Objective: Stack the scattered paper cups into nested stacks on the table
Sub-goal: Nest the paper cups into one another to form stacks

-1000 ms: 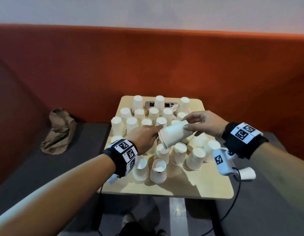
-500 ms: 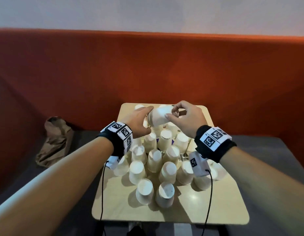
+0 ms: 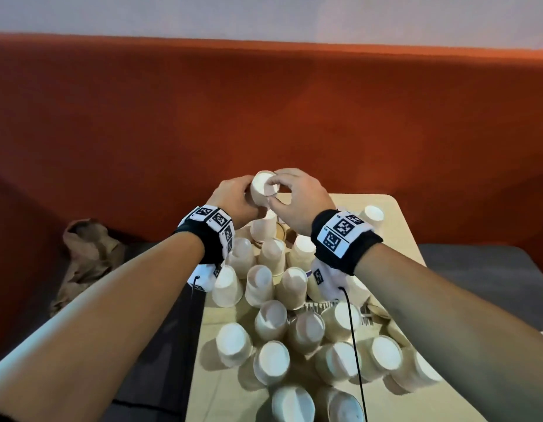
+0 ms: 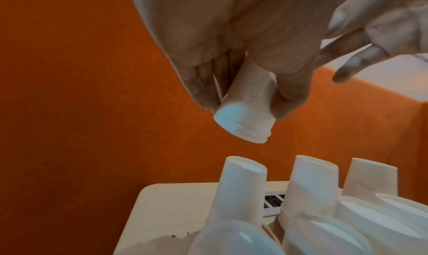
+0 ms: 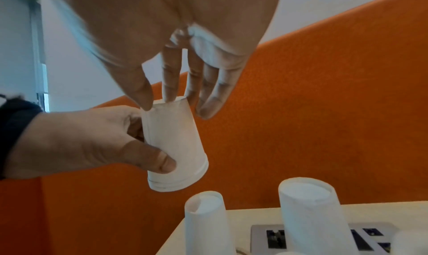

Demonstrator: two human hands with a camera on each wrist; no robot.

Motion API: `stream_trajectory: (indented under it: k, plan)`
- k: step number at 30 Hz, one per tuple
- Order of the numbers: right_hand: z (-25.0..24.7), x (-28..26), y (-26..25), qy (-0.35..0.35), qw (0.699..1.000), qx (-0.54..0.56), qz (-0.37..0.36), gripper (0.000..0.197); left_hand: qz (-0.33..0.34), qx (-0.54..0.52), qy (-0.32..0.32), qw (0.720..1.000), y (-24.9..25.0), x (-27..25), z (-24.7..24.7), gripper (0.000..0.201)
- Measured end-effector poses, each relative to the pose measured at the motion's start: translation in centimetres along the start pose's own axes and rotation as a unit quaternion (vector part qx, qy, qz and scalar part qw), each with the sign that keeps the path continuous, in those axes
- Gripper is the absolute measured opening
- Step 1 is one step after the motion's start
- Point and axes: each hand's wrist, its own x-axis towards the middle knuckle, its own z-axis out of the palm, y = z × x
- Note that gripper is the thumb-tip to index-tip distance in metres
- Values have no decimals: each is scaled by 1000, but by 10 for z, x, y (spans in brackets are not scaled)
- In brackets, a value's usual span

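Observation:
A small nested stack of white paper cups (image 3: 262, 190) hangs upside down in the air above the far end of the table. My left hand (image 3: 233, 200) grips its side near the rim, thumb in front (image 5: 162, 162). My right hand (image 3: 294, 202) pinches the stack's upturned base (image 5: 172, 101) with thumb and fingertips. In the left wrist view the stack (image 4: 245, 112) shows several rim lines at its mouth. Many single cups (image 3: 265, 319) stand mouth-down and crowded on the light wood table (image 3: 396, 239) below.
A power socket plate (image 5: 324, 240) is set into the tabletop among the far cups. A crumpled brown paper bag (image 3: 87, 257) lies on the grey bench seat at the left. The orange backrest (image 3: 264, 111) rises just behind the table.
Both hands lifted the held cups and carried them toward the table's far end. The stack turned from lying sideways to base-up. The right hand shifted from its side onto the base.

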Motion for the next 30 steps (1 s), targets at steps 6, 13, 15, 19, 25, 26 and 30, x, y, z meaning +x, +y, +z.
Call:
stream_trajectory:
  k: [6, 13, 15, 19, 25, 26, 30]
  plan:
    - [22, 20, 6, -28, 999, -19, 30, 39, -25, -8, -84, 996, -20, 27, 12, 46]
    - [35, 30, 9, -12, 998, -16, 57, 43, -20, 37, -133, 990, -22, 40, 18, 57]
    - [37, 30, 10, 1, 997, -15, 70, 41, -9, 49, -147, 988, -23, 42, 21, 55]
    - [39, 32, 14, 23, 996, -20, 89, 39, 9, 57, -155, 986, -20, 43, 23, 41]
    - [40, 36, 21, 50, 992, 9, 117, 53, 11, -15, -139, 990, -25, 43, 23, 57]
    - [40, 35, 21, 51, 991, 14, 121, 54, 14, -19, -137, 990, -27, 43, 24, 60]
    - [41, 34, 22, 40, 991, 6, 128, 52, 17, -26, -137, 990, -32, 44, 25, 55]
